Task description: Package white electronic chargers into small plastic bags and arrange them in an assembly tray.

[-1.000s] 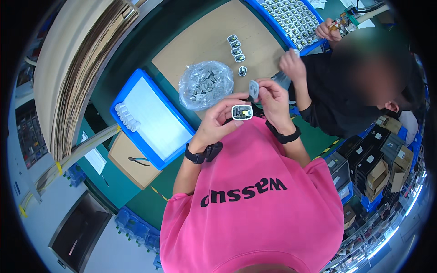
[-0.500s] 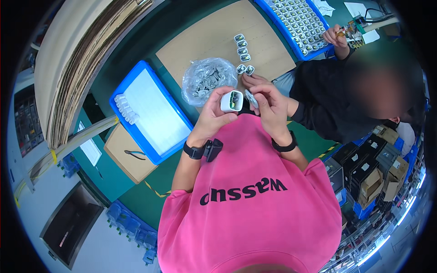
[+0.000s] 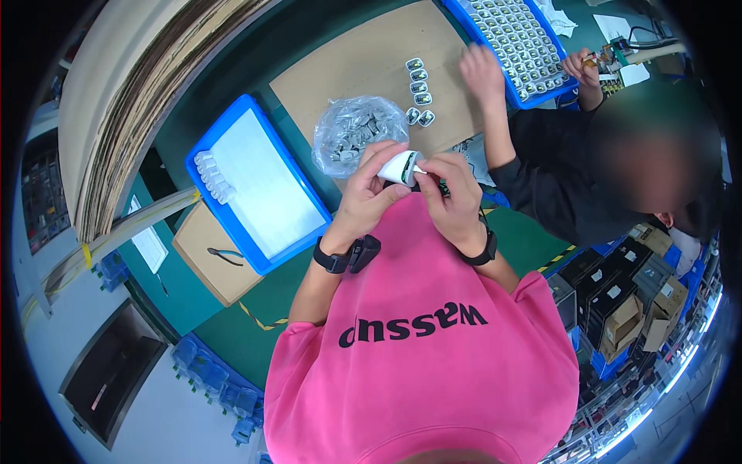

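My left hand [image 3: 360, 199] is closed around a white plastic housing [image 3: 396, 165], with green circuit board showing at its open end. My right hand [image 3: 456, 203] pinches a small grey cap [image 3: 418, 168] against that open end; its fingers partly hide the cap. Just beyond my left hand lies a clear plastic bag [image 3: 328, 155] full of similar grey caps [image 3: 357, 138]. Past the bag, several white housings [image 3: 418, 76] with their open ends up stand on a cardboard sheet [image 3: 340, 69].
To the left lies a blue tray [image 3: 270, 189] with a row of white housings [image 3: 212, 178]. Pliers [image 3: 226, 254] rest on cardboard. A co-worker's hand [image 3: 484, 76] reaches beside a blue tray [image 3: 546, 96] packed with housings. Stacked cardboard sheets [image 3: 154, 85] rise at far left.
My right hand has brought the grey cap from beside the housing onto its open end. The housing has tilted in my left hand. The co-worker's hand has moved from the cardboard toward the far tray.
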### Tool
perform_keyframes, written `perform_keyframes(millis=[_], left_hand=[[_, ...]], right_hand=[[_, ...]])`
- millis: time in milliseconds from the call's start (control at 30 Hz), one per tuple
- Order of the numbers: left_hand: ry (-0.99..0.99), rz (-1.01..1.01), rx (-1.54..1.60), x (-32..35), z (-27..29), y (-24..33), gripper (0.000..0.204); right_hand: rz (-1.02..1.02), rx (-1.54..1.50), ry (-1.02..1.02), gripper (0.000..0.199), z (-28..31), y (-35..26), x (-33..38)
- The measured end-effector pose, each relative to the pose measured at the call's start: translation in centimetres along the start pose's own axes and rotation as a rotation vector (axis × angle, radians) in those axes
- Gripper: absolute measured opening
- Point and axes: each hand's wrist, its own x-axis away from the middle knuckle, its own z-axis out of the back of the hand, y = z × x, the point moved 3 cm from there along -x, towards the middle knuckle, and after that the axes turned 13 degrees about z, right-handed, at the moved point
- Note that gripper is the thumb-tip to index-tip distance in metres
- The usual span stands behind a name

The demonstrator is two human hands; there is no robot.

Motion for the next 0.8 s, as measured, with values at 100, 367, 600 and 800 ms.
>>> perform_keyframes(millis=[100, 367, 600, 800], left_hand=[[-0.002, -0.012, -0.028, 0.2, 0.1, 0.0, 0.054], [-0.001, -0.016, 0.093, 0.1, 0.0, -0.2, 0.052], [0.047, -0.016, -0.03, 0.3, 0.3, 0.2, 0.048], [0.059, -0.1, -0.03, -0.1, -0.6, 0.6, 0.043]], right_hand=[[0.021, 0.026, -0.015, 0.023, -0.1, -0.1, 0.0], [0.049, 0.049, -0.036, 0.024, -0.4, 0.1, 0.2], [0.11, 0.138, -0.028, 0.026, -0.9, -0.2, 0.0], [0.161, 0.256, -0.02, 0.029, -1.9, -0.5, 0.1]])
